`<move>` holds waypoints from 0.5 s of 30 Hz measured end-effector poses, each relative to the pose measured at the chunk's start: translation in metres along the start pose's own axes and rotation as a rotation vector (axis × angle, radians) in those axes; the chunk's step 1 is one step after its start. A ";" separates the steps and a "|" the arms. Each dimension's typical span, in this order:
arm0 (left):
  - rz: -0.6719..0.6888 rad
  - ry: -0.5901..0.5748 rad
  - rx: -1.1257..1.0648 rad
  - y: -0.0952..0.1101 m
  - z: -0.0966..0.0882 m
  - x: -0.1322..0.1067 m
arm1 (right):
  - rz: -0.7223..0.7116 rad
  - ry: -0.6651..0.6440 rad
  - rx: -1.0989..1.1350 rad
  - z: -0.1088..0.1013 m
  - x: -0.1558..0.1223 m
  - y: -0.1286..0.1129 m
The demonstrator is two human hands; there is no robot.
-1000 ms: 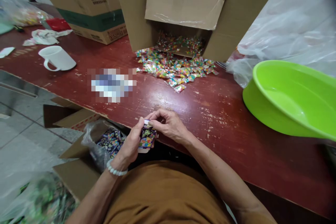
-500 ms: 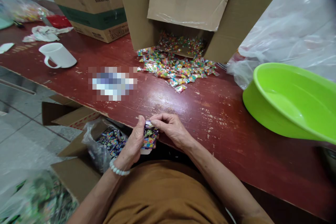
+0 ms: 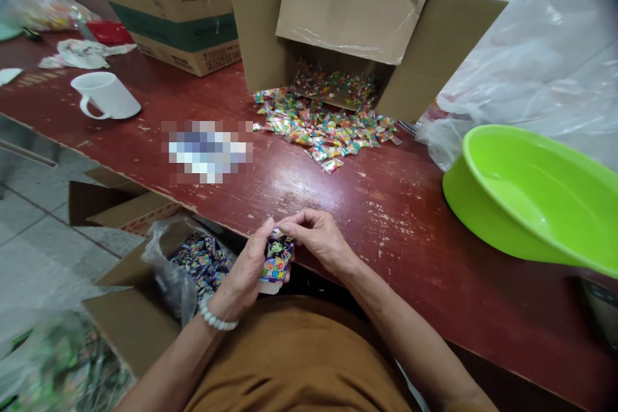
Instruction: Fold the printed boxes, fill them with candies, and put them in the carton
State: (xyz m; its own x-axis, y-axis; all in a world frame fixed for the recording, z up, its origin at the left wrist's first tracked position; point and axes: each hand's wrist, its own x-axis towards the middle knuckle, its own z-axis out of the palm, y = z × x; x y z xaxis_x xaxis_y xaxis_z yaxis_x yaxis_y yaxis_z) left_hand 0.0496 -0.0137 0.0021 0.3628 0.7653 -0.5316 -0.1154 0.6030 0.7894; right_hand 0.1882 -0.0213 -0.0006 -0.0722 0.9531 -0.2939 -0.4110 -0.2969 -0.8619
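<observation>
At L, below table [image 3: 386, 219] edge: clear bag [image 3: 155, 250] of dark pkts [image 3: 200, 261]. Next, gripped in L hand [image 3: 245, 270], sm. printed carton [image 3: 277, 256]. Held at near table edge; long axis approx. up-down in view, leaning slightly R at top, pointing twd table; white flap [image 3: 271, 287] at btm, twd brown shirt [image 3: 294, 354]. Then R hand [image 3: 318, 238], in thumb-finger pinch on carton's top end. Far R: green basin [image 3: 502, 225].
</observation>
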 end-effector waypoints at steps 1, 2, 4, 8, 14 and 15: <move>0.003 0.007 -0.007 -0.001 -0.001 0.001 | -0.029 -0.006 -0.037 0.001 -0.001 0.001; 0.005 0.014 -0.018 -0.002 -0.002 0.001 | -0.069 -0.023 -0.083 0.001 -0.002 0.002; 0.012 0.017 -0.048 -0.004 -0.003 0.001 | -0.197 -0.050 -0.187 0.001 -0.006 0.006; 0.104 -0.003 -0.044 -0.007 -0.001 -0.001 | -0.443 -0.039 -0.380 -0.003 -0.010 0.008; 0.085 -0.078 0.006 0.000 0.000 0.000 | -0.198 -0.005 -0.264 -0.007 -0.003 -0.004; 0.078 -0.083 -0.006 0.001 0.000 0.000 | -0.195 0.009 -0.258 -0.007 -0.002 -0.005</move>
State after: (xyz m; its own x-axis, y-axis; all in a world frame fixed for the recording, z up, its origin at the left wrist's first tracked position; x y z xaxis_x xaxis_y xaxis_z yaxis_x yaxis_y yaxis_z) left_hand 0.0498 -0.0127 0.0027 0.4279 0.7887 -0.4414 -0.1519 0.5442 0.8251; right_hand 0.1966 -0.0225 0.0015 -0.0061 0.9933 -0.1155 -0.1722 -0.1148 -0.9783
